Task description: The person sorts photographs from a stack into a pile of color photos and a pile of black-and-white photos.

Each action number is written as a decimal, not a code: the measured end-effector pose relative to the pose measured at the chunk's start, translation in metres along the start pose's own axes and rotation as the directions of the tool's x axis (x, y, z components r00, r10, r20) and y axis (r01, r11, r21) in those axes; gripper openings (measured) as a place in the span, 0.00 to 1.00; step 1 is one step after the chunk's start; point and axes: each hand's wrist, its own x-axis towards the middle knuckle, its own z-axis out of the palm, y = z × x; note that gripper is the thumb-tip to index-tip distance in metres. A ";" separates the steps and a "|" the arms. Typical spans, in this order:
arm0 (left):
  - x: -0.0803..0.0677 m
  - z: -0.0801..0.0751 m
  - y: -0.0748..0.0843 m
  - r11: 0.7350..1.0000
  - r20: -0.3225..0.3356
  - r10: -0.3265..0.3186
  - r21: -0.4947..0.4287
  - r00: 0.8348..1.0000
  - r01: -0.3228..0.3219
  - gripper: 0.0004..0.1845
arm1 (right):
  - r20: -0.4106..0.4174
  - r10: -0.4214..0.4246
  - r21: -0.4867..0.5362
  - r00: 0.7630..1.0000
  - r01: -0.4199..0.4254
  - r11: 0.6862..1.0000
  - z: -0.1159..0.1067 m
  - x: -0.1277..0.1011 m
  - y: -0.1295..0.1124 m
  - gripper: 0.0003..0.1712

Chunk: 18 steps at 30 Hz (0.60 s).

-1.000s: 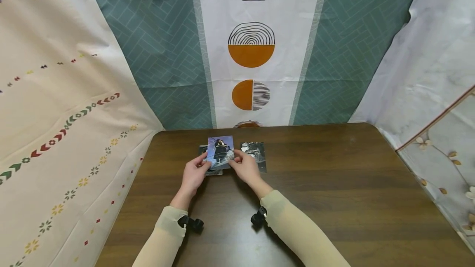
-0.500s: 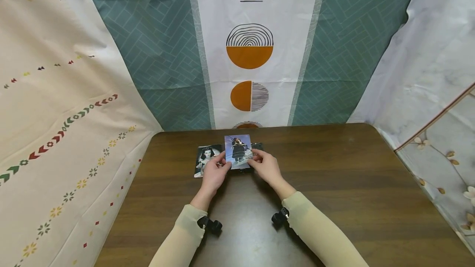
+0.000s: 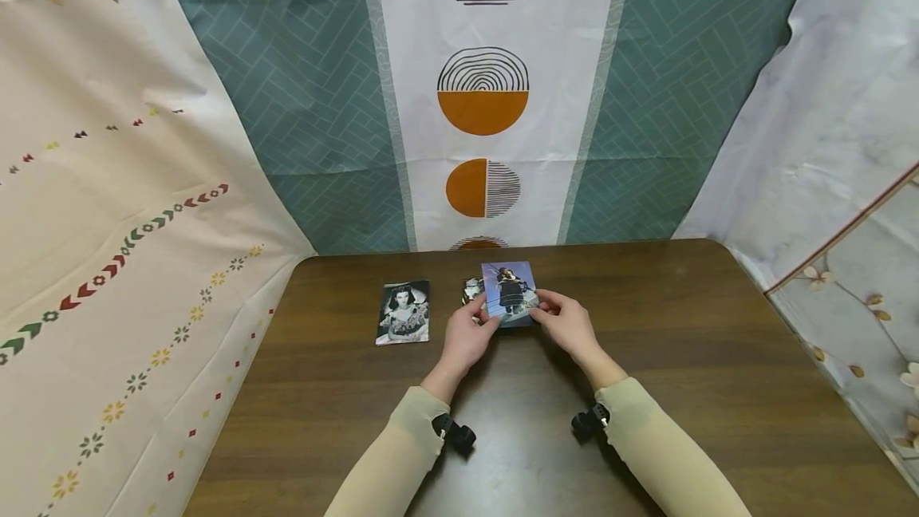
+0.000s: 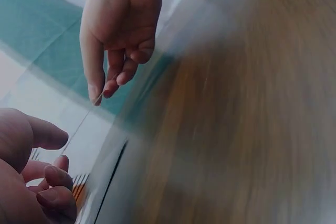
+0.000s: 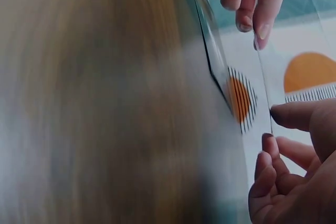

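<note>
L arm (image 3: 391, 453) reaching fwd & angled inward, R arm (image 3: 668, 441) mirroring it, L grip (image 3: 467, 336) near R grip (image 3: 572, 327), both pinching, L thumb (image 4: 47, 134) opp. L fingers (image 4: 56, 199), R thumb (image 5: 295, 115) opp. curled R fingers (image 5: 264, 179)

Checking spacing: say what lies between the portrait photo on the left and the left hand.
In the head view, only bare brown tabletop lies between the portrait photo and the left hand.

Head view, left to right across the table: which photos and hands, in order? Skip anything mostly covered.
black-and-white photo of a woman → left hand → bluish photo → right hand
</note>
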 end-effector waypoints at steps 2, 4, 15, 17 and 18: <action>0.001 0.010 0.004 1.000 0.021 0.008 0.012 1.000 -0.008 0.31 | -0.005 0.015 -0.011 1.000 -0.015 1.000 -0.010 -0.001 0.006 0.28; 0.003 0.020 0.009 1.000 0.036 0.006 0.018 0.999 -0.007 0.31 | -0.008 0.021 -0.021 1.000 -0.021 1.000 -0.018 -0.001 0.011 0.28; 0.015 0.061 0.026 0.997 0.101 -0.016 0.081 0.995 0.008 0.31 | -0.020 0.055 -0.048 0.998 -0.056 0.997 -0.054 -0.006 0.036 0.30; 0.016 0.068 0.027 0.993 0.117 -0.025 0.118 0.993 0.011 0.30 | -0.021 0.060 -0.051 0.998 -0.061 0.997 -0.060 -0.006 0.039 0.30; 0.017 0.072 0.027 0.991 0.123 -0.025 0.134 0.992 0.009 0.30 | -0.018 0.062 -0.054 0.998 -0.063 0.997 -0.062 -0.006 0.041 0.31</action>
